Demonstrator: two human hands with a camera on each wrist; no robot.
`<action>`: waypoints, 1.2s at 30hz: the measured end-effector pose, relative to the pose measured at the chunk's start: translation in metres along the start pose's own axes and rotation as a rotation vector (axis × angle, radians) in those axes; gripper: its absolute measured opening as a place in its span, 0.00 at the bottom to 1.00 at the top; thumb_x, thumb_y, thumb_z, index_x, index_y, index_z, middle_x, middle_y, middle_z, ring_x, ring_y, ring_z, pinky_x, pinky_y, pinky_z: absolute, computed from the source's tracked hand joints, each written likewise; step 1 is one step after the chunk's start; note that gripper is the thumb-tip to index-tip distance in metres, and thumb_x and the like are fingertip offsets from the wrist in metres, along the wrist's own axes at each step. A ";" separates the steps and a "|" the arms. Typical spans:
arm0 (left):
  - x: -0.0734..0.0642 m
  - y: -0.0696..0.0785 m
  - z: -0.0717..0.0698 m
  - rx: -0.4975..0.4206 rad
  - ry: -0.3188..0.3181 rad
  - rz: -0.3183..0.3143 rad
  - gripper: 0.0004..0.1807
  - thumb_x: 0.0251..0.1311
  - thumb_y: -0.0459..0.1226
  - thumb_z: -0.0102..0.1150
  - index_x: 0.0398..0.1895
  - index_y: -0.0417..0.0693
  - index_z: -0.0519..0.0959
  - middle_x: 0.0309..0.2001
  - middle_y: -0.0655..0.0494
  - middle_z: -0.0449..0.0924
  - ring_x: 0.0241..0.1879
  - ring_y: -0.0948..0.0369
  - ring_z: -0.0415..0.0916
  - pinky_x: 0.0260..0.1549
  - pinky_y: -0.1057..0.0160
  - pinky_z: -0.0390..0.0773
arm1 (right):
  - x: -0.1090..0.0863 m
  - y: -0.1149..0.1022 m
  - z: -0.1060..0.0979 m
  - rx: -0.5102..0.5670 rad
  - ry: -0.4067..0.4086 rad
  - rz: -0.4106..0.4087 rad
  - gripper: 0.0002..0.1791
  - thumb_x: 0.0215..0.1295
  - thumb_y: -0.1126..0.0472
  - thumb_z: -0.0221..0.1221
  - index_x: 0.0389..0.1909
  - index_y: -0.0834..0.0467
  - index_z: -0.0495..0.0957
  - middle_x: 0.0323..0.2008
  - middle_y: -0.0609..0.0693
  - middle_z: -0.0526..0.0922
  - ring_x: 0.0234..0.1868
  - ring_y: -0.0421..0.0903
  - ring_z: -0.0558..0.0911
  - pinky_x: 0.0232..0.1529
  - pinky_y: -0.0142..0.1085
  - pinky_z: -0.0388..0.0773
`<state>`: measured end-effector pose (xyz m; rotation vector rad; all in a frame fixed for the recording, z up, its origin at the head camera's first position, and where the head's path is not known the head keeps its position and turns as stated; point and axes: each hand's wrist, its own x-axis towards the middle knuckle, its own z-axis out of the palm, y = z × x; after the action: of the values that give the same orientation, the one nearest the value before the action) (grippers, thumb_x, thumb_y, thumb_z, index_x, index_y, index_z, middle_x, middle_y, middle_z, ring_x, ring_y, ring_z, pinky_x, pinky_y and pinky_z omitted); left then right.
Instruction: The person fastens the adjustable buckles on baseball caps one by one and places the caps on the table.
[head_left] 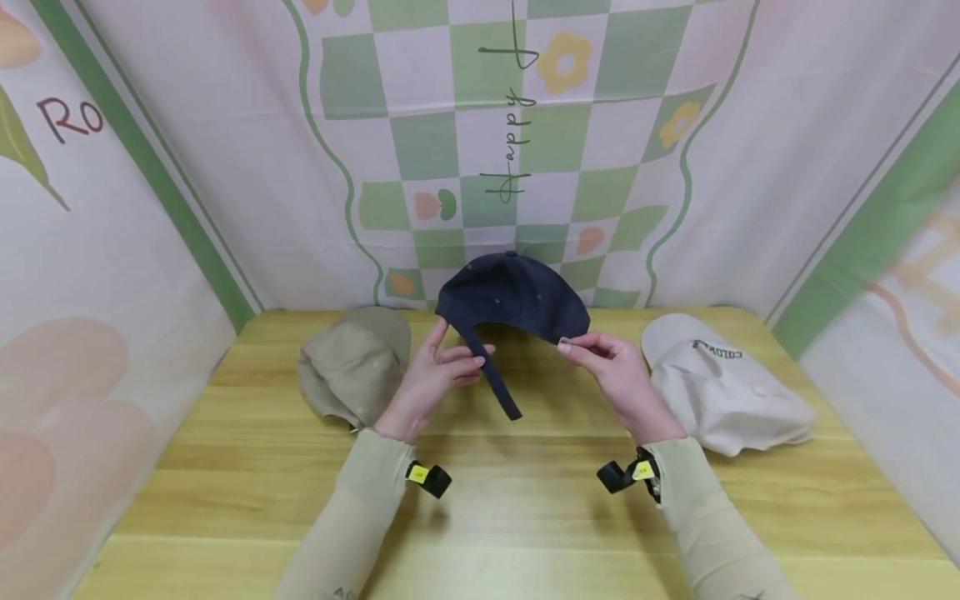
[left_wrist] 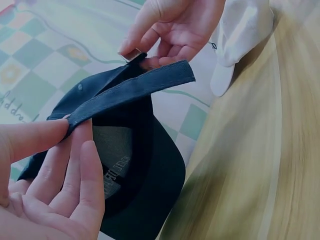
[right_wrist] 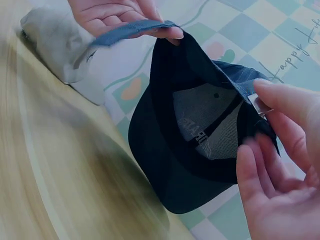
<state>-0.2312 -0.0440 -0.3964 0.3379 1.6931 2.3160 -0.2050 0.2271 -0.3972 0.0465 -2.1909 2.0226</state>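
Note:
Both hands hold a navy baseball cap [head_left: 517,287] up over the table, its back opening toward me and its brim on the far side. My left hand [head_left: 431,375] pinches the cap's loose back strap [left_wrist: 135,90] near its root, between thumb and fingers. The strap's free end hangs down past the fingers in the head view. At the other side of the opening, my right hand [head_left: 626,379] pinches the small metal buckle [right_wrist: 259,104] between thumb and fingers. The strap is out of the buckle. Inside the cap, a grey lining [right_wrist: 205,120] with embroidery stitching shows.
A khaki cap [head_left: 356,367] lies on the wooden table [head_left: 525,517] at the left. At the right lies an off-white cap [head_left: 723,387] with dark lettering. A checked, printed cloth [head_left: 495,142] hangs behind the table's far edge.

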 end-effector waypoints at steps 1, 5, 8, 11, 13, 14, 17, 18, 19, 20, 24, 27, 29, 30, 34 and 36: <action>0.000 0.000 0.000 0.000 0.002 0.000 0.53 0.63 0.21 0.63 0.83 0.63 0.46 0.50 0.41 0.85 0.46 0.53 0.85 0.45 0.58 0.84 | 0.000 -0.001 0.000 -0.028 0.010 0.001 0.13 0.64 0.56 0.71 0.39 0.63 0.85 0.38 0.45 0.86 0.41 0.46 0.80 0.45 0.33 0.77; 0.001 0.002 0.001 0.006 0.009 0.007 0.48 0.64 0.22 0.62 0.82 0.55 0.50 0.50 0.40 0.85 0.42 0.57 0.86 0.43 0.61 0.84 | 0.001 -0.002 0.000 -0.099 0.040 -0.012 0.16 0.65 0.53 0.71 0.40 0.64 0.84 0.35 0.47 0.83 0.36 0.48 0.76 0.36 0.32 0.75; 0.001 0.003 0.001 0.030 0.013 0.019 0.34 0.65 0.22 0.61 0.74 0.42 0.65 0.51 0.41 0.85 0.43 0.57 0.85 0.44 0.61 0.83 | 0.002 -0.001 0.002 -0.086 0.026 -0.041 0.15 0.68 0.56 0.69 0.40 0.66 0.81 0.31 0.51 0.81 0.30 0.49 0.76 0.31 0.32 0.76; 0.000 0.004 0.002 0.053 0.016 0.026 0.21 0.67 0.24 0.60 0.63 0.37 0.76 0.51 0.42 0.85 0.46 0.57 0.84 0.45 0.61 0.83 | 0.003 0.002 0.004 -0.046 -0.018 -0.062 0.14 0.72 0.61 0.64 0.42 0.70 0.75 0.29 0.54 0.81 0.28 0.47 0.78 0.29 0.32 0.78; -0.001 0.004 0.002 0.055 0.017 0.029 0.19 0.68 0.25 0.59 0.62 0.37 0.77 0.52 0.42 0.84 0.47 0.57 0.84 0.46 0.61 0.83 | 0.003 0.003 0.005 -0.026 -0.048 -0.062 0.13 0.74 0.65 0.61 0.47 0.72 0.73 0.29 0.54 0.82 0.28 0.44 0.79 0.30 0.31 0.80; -0.001 0.004 0.002 0.049 0.018 0.029 0.19 0.69 0.25 0.59 0.62 0.37 0.78 0.52 0.41 0.84 0.47 0.57 0.84 0.47 0.61 0.83 | 0.003 0.004 0.005 -0.021 -0.062 -0.059 0.13 0.74 0.66 0.59 0.49 0.73 0.73 0.30 0.54 0.82 0.28 0.43 0.80 0.30 0.31 0.80; -0.002 0.005 0.002 0.037 0.021 0.033 0.18 0.70 0.27 0.59 0.62 0.36 0.78 0.52 0.42 0.84 0.45 0.57 0.84 0.47 0.60 0.82 | 0.002 0.004 0.005 -0.010 -0.103 -0.039 0.16 0.75 0.68 0.57 0.56 0.75 0.72 0.32 0.54 0.84 0.30 0.41 0.81 0.33 0.31 0.81; -0.003 0.005 0.002 0.035 0.021 0.035 0.18 0.70 0.27 0.59 0.62 0.36 0.78 0.52 0.42 0.84 0.44 0.58 0.84 0.48 0.60 0.82 | 0.002 0.004 0.005 -0.008 -0.112 -0.030 0.16 0.76 0.68 0.57 0.57 0.76 0.73 0.32 0.54 0.84 0.31 0.41 0.81 0.34 0.31 0.82; -0.003 0.005 0.002 0.032 0.020 0.037 0.18 0.71 0.28 0.59 0.62 0.36 0.78 0.52 0.42 0.84 0.43 0.58 0.84 0.48 0.60 0.82 | 0.001 0.004 0.005 -0.009 -0.120 -0.021 0.17 0.76 0.67 0.57 0.57 0.76 0.74 0.33 0.54 0.85 0.32 0.41 0.82 0.35 0.31 0.82; -0.004 0.005 0.002 0.030 0.022 0.037 0.18 0.71 0.29 0.58 0.62 0.37 0.78 0.52 0.42 0.85 0.42 0.58 0.84 0.48 0.59 0.82 | 0.001 0.004 0.005 -0.010 -0.125 -0.011 0.17 0.76 0.67 0.57 0.57 0.75 0.75 0.34 0.54 0.85 0.33 0.41 0.82 0.36 0.32 0.82; -0.005 0.005 0.003 0.026 0.038 0.039 0.24 0.71 0.29 0.59 0.69 0.40 0.73 0.50 0.44 0.86 0.37 0.59 0.84 0.49 0.55 0.82 | 0.000 0.004 0.004 -0.023 -0.136 0.018 0.18 0.74 0.63 0.61 0.54 0.74 0.77 0.37 0.57 0.87 0.36 0.43 0.84 0.39 0.33 0.83; -0.004 0.004 0.005 0.011 0.053 0.029 0.32 0.68 0.26 0.61 0.75 0.41 0.66 0.44 0.47 0.86 0.35 0.60 0.85 0.51 0.51 0.82 | 0.000 0.005 0.005 -0.025 -0.148 0.029 0.18 0.73 0.62 0.63 0.53 0.73 0.77 0.38 0.57 0.88 0.37 0.44 0.85 0.41 0.34 0.83; -0.004 0.003 0.006 0.007 0.056 0.025 0.37 0.66 0.24 0.62 0.76 0.41 0.63 0.41 0.50 0.85 0.35 0.60 0.85 0.50 0.51 0.82 | 0.001 0.006 0.006 -0.014 -0.159 0.034 0.18 0.72 0.62 0.63 0.52 0.73 0.77 0.38 0.55 0.88 0.37 0.44 0.85 0.41 0.34 0.83; -0.004 0.003 0.007 0.010 0.057 0.025 0.38 0.65 0.24 0.63 0.77 0.42 0.61 0.40 0.51 0.84 0.35 0.60 0.86 0.50 0.51 0.82 | 0.001 0.006 0.007 -0.007 -0.162 0.033 0.18 0.72 0.62 0.63 0.52 0.74 0.77 0.37 0.54 0.88 0.37 0.44 0.85 0.41 0.34 0.83; -0.003 0.002 0.009 0.028 0.054 0.035 0.41 0.63 0.24 0.65 0.78 0.45 0.61 0.39 0.52 0.83 0.36 0.58 0.85 0.48 0.55 0.83 | 0.001 0.008 0.008 0.013 -0.171 0.031 0.17 0.73 0.63 0.63 0.51 0.74 0.76 0.36 0.52 0.88 0.36 0.44 0.85 0.40 0.34 0.83; -0.003 0.001 0.010 0.035 0.055 0.040 0.42 0.63 0.24 0.66 0.78 0.46 0.61 0.39 0.51 0.83 0.36 0.58 0.85 0.48 0.55 0.83 | 0.001 0.008 0.009 0.013 -0.173 0.031 0.17 0.73 0.63 0.63 0.50 0.74 0.77 0.35 0.52 0.88 0.35 0.44 0.85 0.39 0.34 0.83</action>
<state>-0.2254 -0.0365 -0.3922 0.3197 1.7698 2.3470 -0.2082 0.2190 -0.4060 0.1977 -2.2923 2.1238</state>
